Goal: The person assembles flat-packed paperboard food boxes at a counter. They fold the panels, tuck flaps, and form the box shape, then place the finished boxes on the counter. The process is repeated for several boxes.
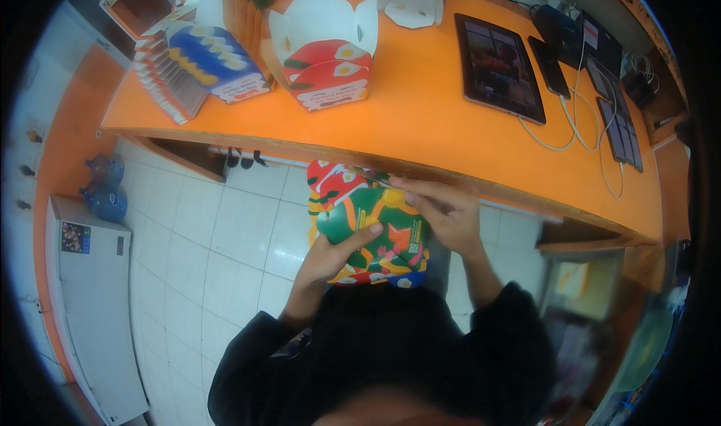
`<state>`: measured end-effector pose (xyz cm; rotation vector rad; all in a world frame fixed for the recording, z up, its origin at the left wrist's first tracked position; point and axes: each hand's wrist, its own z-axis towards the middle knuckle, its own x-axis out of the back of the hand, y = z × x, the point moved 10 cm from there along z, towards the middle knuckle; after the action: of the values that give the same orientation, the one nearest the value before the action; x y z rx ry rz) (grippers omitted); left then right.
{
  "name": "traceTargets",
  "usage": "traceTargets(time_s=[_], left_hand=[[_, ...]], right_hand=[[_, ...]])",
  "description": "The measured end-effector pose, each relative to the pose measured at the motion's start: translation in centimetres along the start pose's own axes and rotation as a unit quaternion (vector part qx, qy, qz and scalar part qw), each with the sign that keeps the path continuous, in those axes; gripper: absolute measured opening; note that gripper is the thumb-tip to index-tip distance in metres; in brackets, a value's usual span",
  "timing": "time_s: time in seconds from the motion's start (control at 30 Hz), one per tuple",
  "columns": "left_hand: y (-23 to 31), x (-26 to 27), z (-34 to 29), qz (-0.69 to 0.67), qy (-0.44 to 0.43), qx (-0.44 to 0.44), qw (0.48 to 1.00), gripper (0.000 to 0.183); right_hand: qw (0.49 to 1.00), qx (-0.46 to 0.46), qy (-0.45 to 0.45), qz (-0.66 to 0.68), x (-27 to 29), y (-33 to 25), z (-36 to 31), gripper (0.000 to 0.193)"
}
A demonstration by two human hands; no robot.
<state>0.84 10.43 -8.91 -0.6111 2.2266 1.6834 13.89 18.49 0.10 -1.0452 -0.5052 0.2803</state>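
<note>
In front of my body, just below the table edge, I hold a colourful paper food carton (375, 234) printed in green, red, yellow and blue. My left hand (330, 259) grips its lower left side, the thumb lying on the printed face and the other fingers hidden beneath. My right hand (448, 214) is at the carton's upper right, its fingers closed on a flap along the top edge. An opened red and white food carton (330, 73) stands on the orange table (405, 118), beyond my hands.
Blue printed cartons (218, 62) and a row of folded ones (167, 77) stand at the table's left. A tablet (499, 69), a black phone (550, 67) and charging cables lie at the right. A white chest freezer (98, 306) and blue water bottles (105, 201) are at the left.
</note>
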Motion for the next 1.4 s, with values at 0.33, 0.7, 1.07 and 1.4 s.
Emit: traceTargets(time_s=[0.33,0.7,1.07,1.4], left_hand=[[-0.5,-0.8,-0.1,-0.162,-0.030,0.039,0.986,0.036],[0.0,-1.8,-0.4,-0.168,-0.038,0.025,0.985,0.041],[-1.1,-1.7,0.1,-0.250,-0.027,0.076,0.965,0.046],[-0.3,-1.9,-0.9,-0.172,0.039,0.096,0.980,0.046]], right_hand=[[0.990,0.124,-0.062,-0.039,-0.6,-2.0,0.9,0.024],[0.984,0.146,-0.066,0.082,-0.2,-0.9,1.5,0.023],[0.976,0.184,-0.080,0.087,-0.3,-2.0,1.5,0.022],[0.990,0.039,-0.112,0.083,-1.7,0.6,0.4,0.026]])
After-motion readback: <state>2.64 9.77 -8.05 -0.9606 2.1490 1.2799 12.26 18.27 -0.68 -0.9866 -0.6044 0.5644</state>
